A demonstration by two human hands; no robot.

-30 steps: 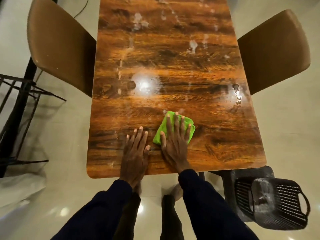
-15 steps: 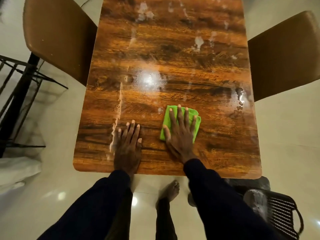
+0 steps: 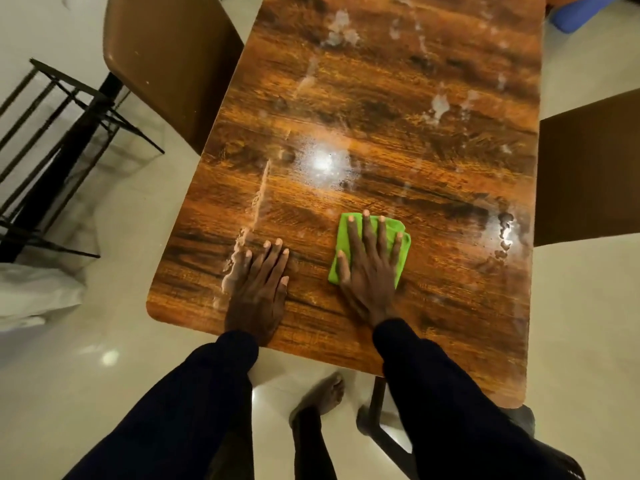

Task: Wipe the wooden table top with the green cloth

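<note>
The wooden table top point(image 3: 398, 140) is glossy brown, with whitish smears and wet streaks across it. A folded green cloth point(image 3: 343, 233) lies near the table's front edge. My right hand point(image 3: 372, 268) presses flat on the cloth with fingers spread, covering most of it. My left hand point(image 3: 258, 285) rests flat on the bare wood to the left of the cloth, fingers apart, next to a whitish streak point(image 3: 254, 209). Dark sleeves cover both forearms.
A brown chair point(image 3: 166, 60) stands at the table's left side and another brown chair point(image 3: 588, 168) at its right. A black metal rack point(image 3: 52, 133) is on the floor at left, with white fabric point(image 3: 31, 292) below it. My bare foot point(image 3: 329, 393) shows under the table edge.
My right hand has slid the green cloth to the right, away from my left hand. The left hand stays flat near the front edge. The view has shifted, with the table now more to the right.
</note>
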